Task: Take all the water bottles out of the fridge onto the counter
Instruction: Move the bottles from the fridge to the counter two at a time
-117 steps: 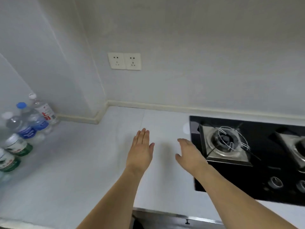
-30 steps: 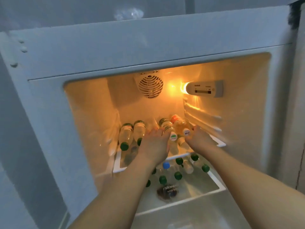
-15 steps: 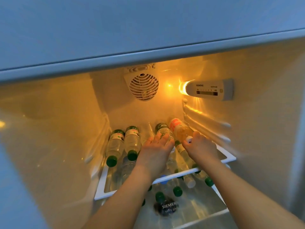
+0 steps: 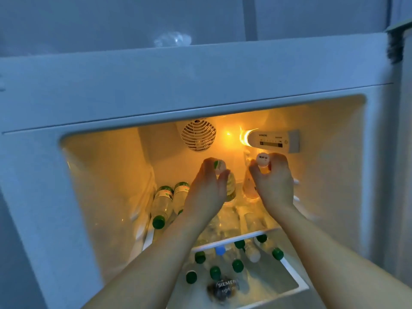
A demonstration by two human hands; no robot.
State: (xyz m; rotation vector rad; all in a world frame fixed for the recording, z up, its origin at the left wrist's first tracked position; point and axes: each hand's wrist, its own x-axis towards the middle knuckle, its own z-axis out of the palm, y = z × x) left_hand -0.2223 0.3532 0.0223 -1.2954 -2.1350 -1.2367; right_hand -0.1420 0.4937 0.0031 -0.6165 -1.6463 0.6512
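Both my arms reach into the open, lit fridge. My left hand grips a green-capped water bottle near its neck and holds it tilted up off the glass shelf. My right hand grips an orange-tinted bottle with a white cap, also lifted. Two green-capped bottles lie side by side on the shelf's left part. Below the shelf, several more bottles stand with caps up.
A round fan grille and a lit control panel sit on the fridge's back and right walls just above my hands. The fridge frame runs low over the opening. A lower drawer lip lies at the front right.
Both hands have closed on the bottles they were touching and raised them off the shelf. The view has pulled back from the fridge opening.
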